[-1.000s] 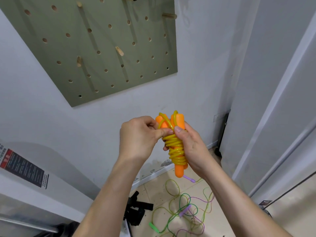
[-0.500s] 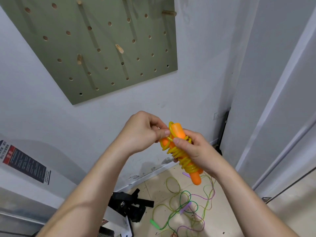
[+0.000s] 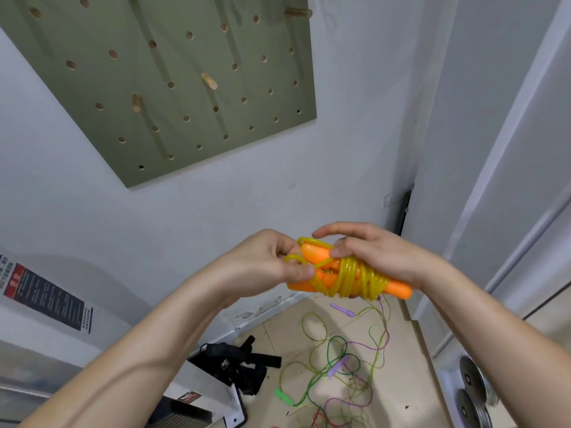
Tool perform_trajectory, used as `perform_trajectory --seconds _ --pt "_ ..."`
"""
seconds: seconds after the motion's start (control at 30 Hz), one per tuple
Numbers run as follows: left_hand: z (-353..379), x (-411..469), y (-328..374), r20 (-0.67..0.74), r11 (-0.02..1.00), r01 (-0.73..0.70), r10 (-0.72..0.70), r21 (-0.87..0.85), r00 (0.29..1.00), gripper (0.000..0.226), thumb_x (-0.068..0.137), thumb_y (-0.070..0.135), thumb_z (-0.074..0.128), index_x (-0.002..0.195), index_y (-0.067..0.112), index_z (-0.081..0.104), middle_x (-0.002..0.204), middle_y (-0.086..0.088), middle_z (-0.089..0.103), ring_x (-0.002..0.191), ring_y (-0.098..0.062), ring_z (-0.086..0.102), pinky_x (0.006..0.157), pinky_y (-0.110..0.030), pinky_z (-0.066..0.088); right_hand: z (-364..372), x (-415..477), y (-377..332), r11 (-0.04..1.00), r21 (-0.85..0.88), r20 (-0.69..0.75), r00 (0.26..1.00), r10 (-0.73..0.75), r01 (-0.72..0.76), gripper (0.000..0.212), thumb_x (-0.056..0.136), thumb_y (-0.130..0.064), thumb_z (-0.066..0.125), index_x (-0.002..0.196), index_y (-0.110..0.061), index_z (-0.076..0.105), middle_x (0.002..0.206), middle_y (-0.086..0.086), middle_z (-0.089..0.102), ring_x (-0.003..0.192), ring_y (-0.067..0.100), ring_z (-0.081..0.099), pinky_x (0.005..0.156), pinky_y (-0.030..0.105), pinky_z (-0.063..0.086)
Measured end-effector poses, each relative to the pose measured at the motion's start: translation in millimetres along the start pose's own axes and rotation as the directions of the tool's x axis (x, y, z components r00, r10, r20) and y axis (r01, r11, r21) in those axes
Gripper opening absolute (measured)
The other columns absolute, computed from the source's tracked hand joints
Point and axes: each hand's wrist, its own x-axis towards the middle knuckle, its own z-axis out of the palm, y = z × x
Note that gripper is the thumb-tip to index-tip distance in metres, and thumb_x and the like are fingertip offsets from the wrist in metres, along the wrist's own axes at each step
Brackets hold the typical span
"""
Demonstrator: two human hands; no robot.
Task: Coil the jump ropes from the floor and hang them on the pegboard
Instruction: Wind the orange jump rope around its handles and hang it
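Tipped level, glossy coiled jump rope is gripped by left hand, right hand.

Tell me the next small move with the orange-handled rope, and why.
Probably slip the loose loop pinched by the left hand over one end of the orange handles to lock the coil. The yellow cord is already wound round both, gripped by the right hand, and only that loop is free.
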Motion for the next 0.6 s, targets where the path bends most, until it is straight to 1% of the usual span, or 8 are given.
perform_trajectory --seconds 0.1,0.2,0.27,0.3,0.37,0.43,0.53,0.6 --pt "-0.6 5.9 -7.3 -0.086 0.998 0.059 -0.057 0.016 0.995 0.043 0.079 0.003 0.070 0.043 0.021 0.055 0.041 0.013 0.043 0.045 -0.002 0.042 0.058 -0.023 0.033 7.6 6.5 -10.8 0.939 -0.312 -0.013 0.988 -0.154 0.143 0.036 0.097 -0.020 0.052 0.130 -0.035 0.056 0.097 0.006 0.071 0.079 0.014 0.065 0.075 0.038 0.053" --pt "3.7 7.9 -17.0 -0.206 0.984 0.040 -0.004 0.172 0.978 0.036 0.065 0.009 0.072 0.041 0.023 0.048 0.040 0.012 0.038 0.049 -0.011 0.041 0.063 -0.039 0.049 15.9 12.3 -35.1 0.631 -0.762 0.069 0.987 -0.142 0.144 0.038 0.100 -0.038 0.044 0.137 -0.038 0.050 0.130 -0.011 0.060 0.118 0.008 0.054 0.101 0.030 0.041" --pt "7.1 5.3 -16.9 -0.280 0.968 0.035 0.037 0.248 0.959 0.026 0.057 0.011 0.067 0.045 0.025 0.048 0.043 0.010 0.042 0.055 -0.016 0.042 0.068 -0.044 0.055 27.6 16.0 -47.1 0.444 -0.889 0.076 0.992 -0.097 0.112 0.034 0.101 -0.040 0.037 0.130 -0.035 0.053 0.123 -0.002 0.062 0.113 0.021 0.054 0.093 0.035 0.044" --pt "6.8 5.4 -16.7 -0.296 0.971 0.020 0.053 0.237 0.954 0.024 0.053 0.009 0.064 0.045 0.024 0.047 0.047 0.008 0.046 0.057 -0.018 0.044 0.066 -0.043 0.056 34.6 17.0 -49.3 0.415 -0.904 0.067 0.993 -0.095 0.101 0.031 0.101 -0.039 0.034 0.125 -0.033 0.054 0.116 0.002 0.064 0.106 0.024 0.056 0.087 0.036 0.046" --pt "4.5 3.8 -15.3 -0.297 0.992 -0.024 0.061 0.125 0.953 0.018 0.048 0.009 0.057 0.043 0.021 0.046 0.061 -0.013 0.056 0.057 -0.019 0.048 0.058 -0.032 0.055 48.8 16.6 -44.7 0.489 -0.868 0.038 0.994 -0.099 0.082 0.028 0.100 -0.036 0.032 0.116 -0.036 0.054 0.107 0.003 0.065 0.095 0.025 0.056 0.081 0.036 0.048" --pt "2.7 -0.1 -17.5 -0.292 0.998 -0.053 0.056 0.019 0.955 0.016 0.051 0.010 0.056 0.042 0.019 0.046 0.067 -0.021 0.059 0.057 -0.023 0.053 0.058 -0.034 0.056 58.2 19.2 -31.8 0.620 -0.781 -0.011 0.991 -0.134 0.075 0.027 0.098 -0.033 0.033 0.111 -0.039 0.055 0.100 -0.002 0.066 0.091 0.022 0.056 0.082 0.037 0.050" --pt "7.7 -9.6 -23.4 -0.308 0.986 -0.087 0.129 0.145 0.943 0.024 0.059 0.015 0.061 0.044 0.023 0.044 0.047 0.008 0.044 0.052 -0.020 0.043 0.056 -0.035 0.046 64.8 28.1 -10.5 0.762 -0.638 -0.084 0.973 -0.215 0.113 0.027 0.098 -0.029 0.036 0.113 -0.036 0.058 0.100 -0.006 0.070 0.094 0.017 0.060 0.086 0.035 0.050" --pt "14.6 -17.5 -28.0 -0.328 0.958 -0.133 0.215 0.254 0.920 0.034 0.068 0.013 0.065 0.047 0.025 0.042 0.044 0.009 0.036 0.049 -0.015 0.035 0.053 -0.029 0.035 66.4 32.3 -2.9 0.815 -0.563 -0.158 0.951 -0.264 0.133 0.031 0.100 -0.026 0.038 0.120 -0.034 0.060 0.109 -0.004 0.071 0.102 0.015 0.061 0.091 0.030 0.047"
